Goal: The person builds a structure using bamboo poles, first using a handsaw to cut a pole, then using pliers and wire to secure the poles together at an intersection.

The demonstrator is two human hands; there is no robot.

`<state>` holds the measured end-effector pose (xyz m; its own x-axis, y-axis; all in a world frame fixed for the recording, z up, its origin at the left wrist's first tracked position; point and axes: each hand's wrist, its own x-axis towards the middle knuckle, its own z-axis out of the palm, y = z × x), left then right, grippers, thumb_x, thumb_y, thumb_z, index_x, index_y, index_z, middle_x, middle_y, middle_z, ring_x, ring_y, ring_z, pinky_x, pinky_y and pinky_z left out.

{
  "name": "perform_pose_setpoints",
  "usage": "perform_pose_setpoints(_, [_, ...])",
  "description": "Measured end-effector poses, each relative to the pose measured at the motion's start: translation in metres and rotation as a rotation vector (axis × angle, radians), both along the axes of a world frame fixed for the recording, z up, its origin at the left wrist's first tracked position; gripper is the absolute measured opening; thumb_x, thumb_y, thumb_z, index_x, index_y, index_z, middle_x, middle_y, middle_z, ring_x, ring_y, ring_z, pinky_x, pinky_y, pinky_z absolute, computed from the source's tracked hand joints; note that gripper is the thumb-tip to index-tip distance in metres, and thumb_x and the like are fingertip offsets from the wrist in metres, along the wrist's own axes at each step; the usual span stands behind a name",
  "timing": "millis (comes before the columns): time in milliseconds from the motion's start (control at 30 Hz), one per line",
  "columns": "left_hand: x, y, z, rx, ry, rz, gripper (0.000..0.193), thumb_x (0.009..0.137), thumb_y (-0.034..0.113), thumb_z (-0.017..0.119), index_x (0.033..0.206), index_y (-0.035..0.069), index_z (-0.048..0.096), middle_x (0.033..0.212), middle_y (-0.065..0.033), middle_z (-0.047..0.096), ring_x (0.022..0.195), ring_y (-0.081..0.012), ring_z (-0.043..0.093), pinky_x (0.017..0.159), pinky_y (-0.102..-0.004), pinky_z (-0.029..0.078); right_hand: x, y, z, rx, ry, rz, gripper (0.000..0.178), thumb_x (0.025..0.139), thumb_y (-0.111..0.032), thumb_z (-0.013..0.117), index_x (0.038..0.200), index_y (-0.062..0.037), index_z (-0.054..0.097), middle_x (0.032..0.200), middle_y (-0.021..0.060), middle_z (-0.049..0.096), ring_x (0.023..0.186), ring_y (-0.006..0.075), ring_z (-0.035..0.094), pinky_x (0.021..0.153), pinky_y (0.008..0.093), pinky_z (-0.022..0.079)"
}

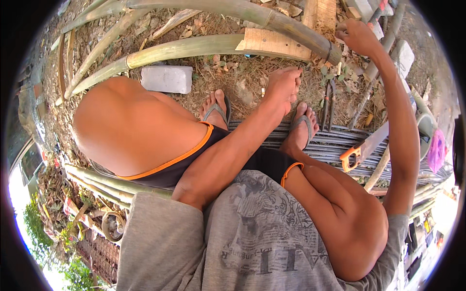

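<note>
My left hand [283, 91] is closed, held above the ground between my feet and the bamboo. Whatever its fingers pinch, if anything, is too small to make out. Out to the far right, my right hand [358, 38] is curled shut beside a wooden board [320, 17] and the cut end of a bamboo pole [291, 30]; its grip is hidden. A pair of pincers [328, 104] lies on the soil between my hands, near my right foot. Another bamboo pole [189, 47] and a short wooden plank [274, 42] lie beyond my left hand.
A handsaw [364, 148] with an orange handle rests on a bundle of metal rods [323, 145] under my legs. A pale block [167, 79] sits left of my left foot. Rightward are a purple plastic bag [436, 151] and sticks. More bamboo [104, 184] lies at left.
</note>
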<state>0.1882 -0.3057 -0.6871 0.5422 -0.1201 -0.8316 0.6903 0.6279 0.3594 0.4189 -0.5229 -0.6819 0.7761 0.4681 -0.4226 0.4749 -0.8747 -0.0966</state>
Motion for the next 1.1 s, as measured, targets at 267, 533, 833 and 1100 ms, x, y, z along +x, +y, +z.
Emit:
perform_pose_setpoints(267, [0.002, 0.009, 0.001, -0.088, 0.036, 0.016, 0.022, 0.105, 0.016, 0.066, 0.124, 0.005, 0.068, 0.081, 0.0024, 0.056, 0.054, -0.0045, 0.039, 0.044, -0.0239, 0.025, -0.033, 0.002, 0.009, 0.344, 0.142, -0.276, 0.037, 0.097, -0.036, 0.069, 0.111, -0.0054, 0.083, 0.096, 0.0255, 0.078, 0.101, 0.0421, 0.076, 0.092, 0.0509, 0.056])
perform_pose_setpoints(533, [0.036, 0.019, 0.014, -0.03, 0.055, -0.107, 0.026, 0.1, 0.016, 0.074, 0.121, 0.002, 0.066, 0.081, 0.0025, 0.058, 0.054, -0.0052, 0.042, 0.04, -0.0219, 0.027, -0.033, -0.012, 0.012, 0.49, 0.243, -0.294, 0.036, 0.098, -0.03, 0.066, 0.09, 0.0053, 0.07, 0.067, 0.0107, 0.058, 0.066, 0.0189, 0.05, 0.067, 0.0447, 0.045])
perform_pose_setpoints(833, [0.061, 0.006, 0.054, 0.154, 0.138, -0.342, 0.115, 0.086, 0.095, 0.06, 0.137, -0.008, 0.059, 0.08, 0.0013, 0.049, 0.056, -0.0077, 0.038, 0.041, -0.0229, 0.026, -0.035, -0.024, -0.002, 0.611, 0.373, -0.463, 0.027, 0.081, -0.017, 0.062, 0.076, 0.0062, 0.073, 0.072, 0.021, 0.069, 0.062, 0.0307, 0.062, 0.06, 0.0507, 0.047])
perform_pose_setpoints(1100, [0.073, -0.008, 0.065, 0.232, 0.28, -0.317, 0.107, 0.083, 0.092, 0.067, 0.131, -0.003, 0.063, 0.076, 0.0041, 0.047, 0.055, -0.0066, 0.037, 0.042, -0.0219, 0.024, -0.03, -0.027, 0.045, 0.417, 0.369, -0.229, 0.022, 0.078, -0.011, 0.069, 0.091, 0.0023, 0.082, 0.092, 0.0202, 0.079, 0.081, 0.0376, 0.075, 0.069, 0.0523, 0.057])
